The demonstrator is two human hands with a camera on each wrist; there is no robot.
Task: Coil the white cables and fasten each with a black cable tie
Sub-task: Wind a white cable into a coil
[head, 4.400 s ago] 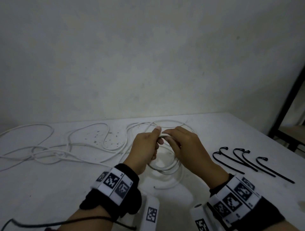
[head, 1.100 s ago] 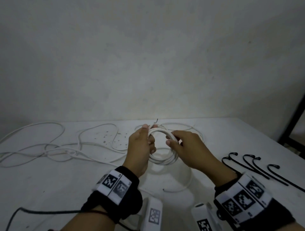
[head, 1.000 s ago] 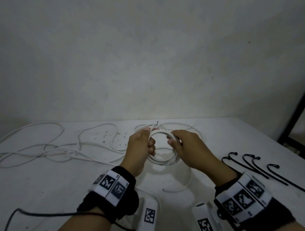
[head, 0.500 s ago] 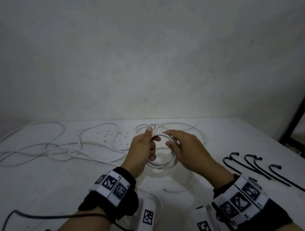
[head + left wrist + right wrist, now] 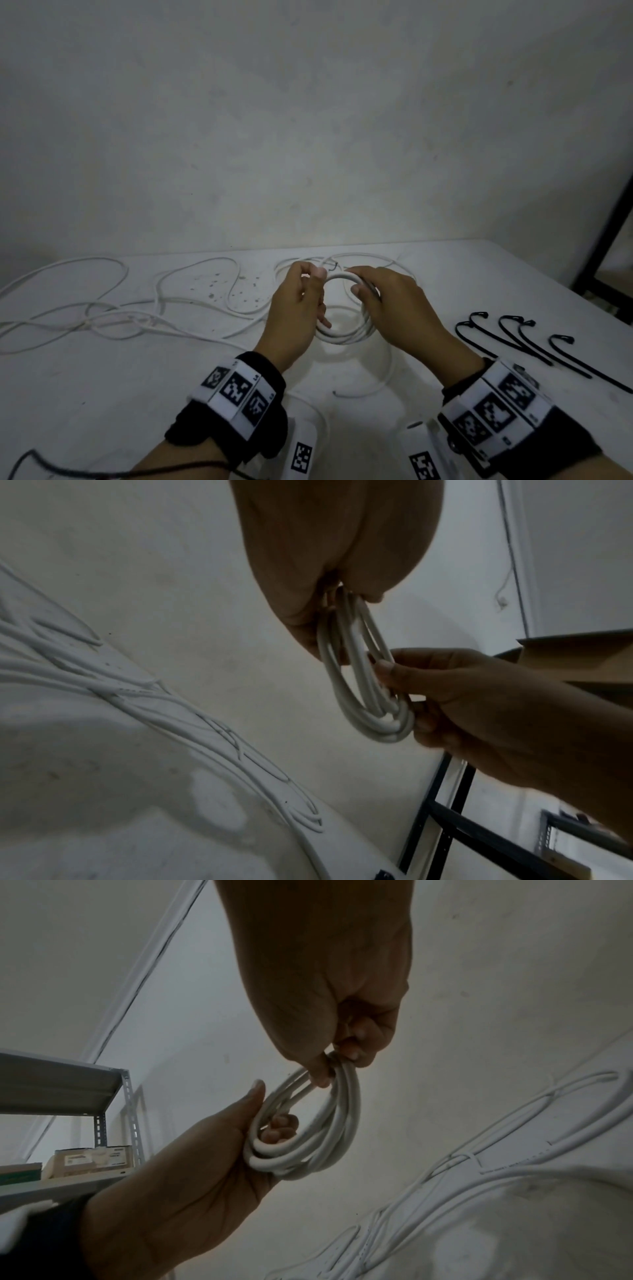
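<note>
Head view: both hands' grip on coil [image 5: 346, 334], above mid-table [image 5: 102, 394].

A pale plaster wall [image 5: 308, 120] fills the upper part of the head view, mottled with faint grey stains and small dark marks; the light is dim and cool, brightest low on the wall just above the table [image 5: 102, 377]; the table is white, its top scuffed and flecked with dark specks toward the back, its far edge meeting the wall; at the right edge a black metal frame [image 5: 613, 240] stands slanted beside the table corner; the right wrist view shows a grey metal shelf [image 5: 61, 1088] with slotted uprights, a cardboard box [image 5: 92, 1161] resting on a lower level; a dark thin line runs where wall and ceiling meet.
</note>
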